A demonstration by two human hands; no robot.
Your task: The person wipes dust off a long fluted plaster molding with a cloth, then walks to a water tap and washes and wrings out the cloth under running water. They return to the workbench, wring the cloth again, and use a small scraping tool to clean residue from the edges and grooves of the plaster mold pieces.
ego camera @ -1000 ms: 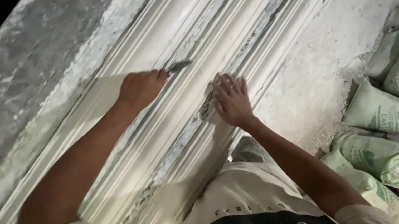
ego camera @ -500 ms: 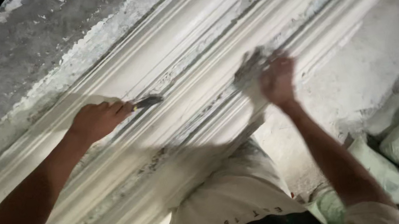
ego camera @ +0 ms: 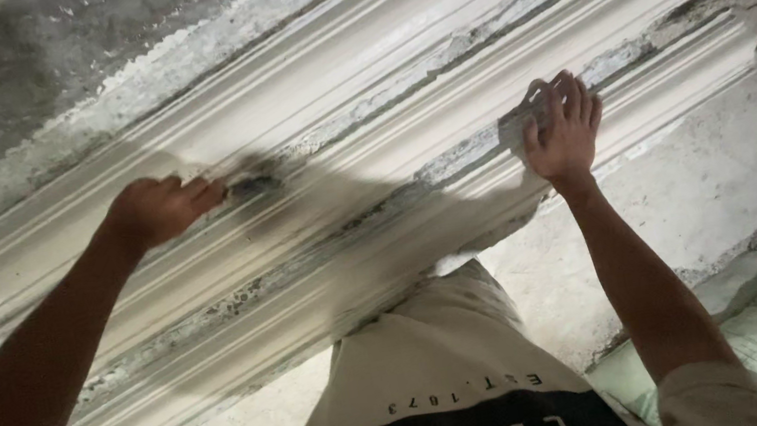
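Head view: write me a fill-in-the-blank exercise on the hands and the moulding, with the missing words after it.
1. The left hand holds a small dark tool against the white plaster ____.
2. The right hand rests on the moulding with its fingers ____, gripping nothing.
3. Pale green ____ lie on the floor at the lower right.
4. The person's shadow falls on the moulding ____ the two hands.

Missing words: moulding; spread; sacks; between
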